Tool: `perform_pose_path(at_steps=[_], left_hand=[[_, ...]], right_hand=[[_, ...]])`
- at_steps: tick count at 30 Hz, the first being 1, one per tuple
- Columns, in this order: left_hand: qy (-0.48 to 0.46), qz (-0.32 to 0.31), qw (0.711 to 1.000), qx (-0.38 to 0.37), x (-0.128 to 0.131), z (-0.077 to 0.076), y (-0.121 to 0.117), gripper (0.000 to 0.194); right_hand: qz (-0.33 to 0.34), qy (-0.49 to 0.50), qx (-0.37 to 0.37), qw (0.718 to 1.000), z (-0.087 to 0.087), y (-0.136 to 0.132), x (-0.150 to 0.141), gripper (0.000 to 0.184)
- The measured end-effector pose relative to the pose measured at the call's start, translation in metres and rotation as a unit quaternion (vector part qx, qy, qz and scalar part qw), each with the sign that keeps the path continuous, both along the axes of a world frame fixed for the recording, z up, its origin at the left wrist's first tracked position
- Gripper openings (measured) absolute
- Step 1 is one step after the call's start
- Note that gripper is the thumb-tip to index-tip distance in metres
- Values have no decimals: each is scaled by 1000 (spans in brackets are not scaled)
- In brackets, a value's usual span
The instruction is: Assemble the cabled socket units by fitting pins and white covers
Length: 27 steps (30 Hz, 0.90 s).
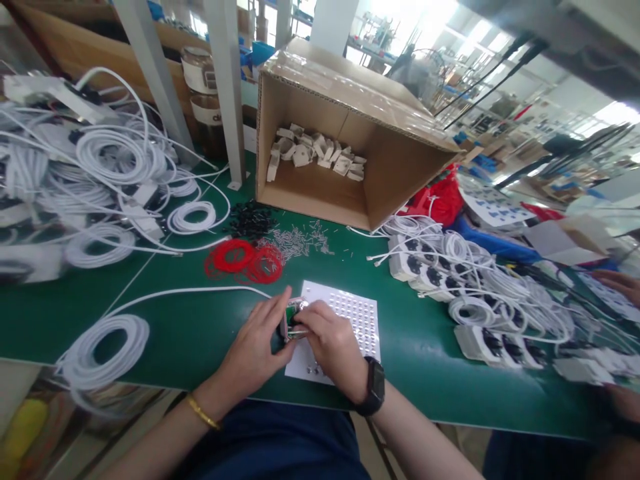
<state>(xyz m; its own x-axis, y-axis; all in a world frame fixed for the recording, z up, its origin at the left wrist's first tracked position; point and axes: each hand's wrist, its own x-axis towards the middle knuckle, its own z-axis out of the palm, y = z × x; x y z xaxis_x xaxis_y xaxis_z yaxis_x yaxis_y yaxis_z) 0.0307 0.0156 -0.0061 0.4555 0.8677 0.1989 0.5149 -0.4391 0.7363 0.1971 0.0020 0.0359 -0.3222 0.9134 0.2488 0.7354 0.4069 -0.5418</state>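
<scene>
My left hand [253, 343] grips a small open housing [283, 327] with a green circuit board [290, 313] inside. A white cable [200, 289] runs from the housing to a coil [139, 339] at the left. The fingers of my right hand [333, 340] are pinched together at the housing's open side; what they hold, if anything, is hidden. Partly under both hands lies a white sheet [296, 369] with rows of small shiny pieces [364, 327]. A few loose shiny pieces sit on its near part, beside my right hand.
Beyond my hands are red wire loops [235, 255], scattered small metal pins [293, 241] and black parts [253, 219]. A cardboard box [320, 193] holding white pieces lies on its side. Cable coils crowd the left; white socket blocks [430, 273] and a person's hand [620, 287] are at the right.
</scene>
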Motion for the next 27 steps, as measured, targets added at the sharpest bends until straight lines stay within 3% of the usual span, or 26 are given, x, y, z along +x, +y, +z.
perform_pose_path(at_steps=[4, 7, 14, 21, 24, 27], left_hand=[[18, -11, 1000, -3, 0, -1, 0, 79], [30, -7, 1000, -1, 0, -1, 0, 79], [48, 6, 999, 6, 2, -1, -1, 76], [42, 2, 999, 26, 2, -4, 0, 79], [40, 3, 999, 26, 3, -1, 0, 76], [42, 5, 999, 15, 2, 2, -1, 71]], right_hand=[[75, -103, 1, 992, 12, 1, 7, 23], [86, -140, -4, 986, 16, -1, 5, 25], [-31, -215, 53, 975, 7, -3, -9, 18], [-87, -270, -49, 958, 24, 6, -25, 12], [-87, -189, -63, 976, 25, 6, -19, 22], [-129, 67, -44, 988, 22, 0, 5, 31]])
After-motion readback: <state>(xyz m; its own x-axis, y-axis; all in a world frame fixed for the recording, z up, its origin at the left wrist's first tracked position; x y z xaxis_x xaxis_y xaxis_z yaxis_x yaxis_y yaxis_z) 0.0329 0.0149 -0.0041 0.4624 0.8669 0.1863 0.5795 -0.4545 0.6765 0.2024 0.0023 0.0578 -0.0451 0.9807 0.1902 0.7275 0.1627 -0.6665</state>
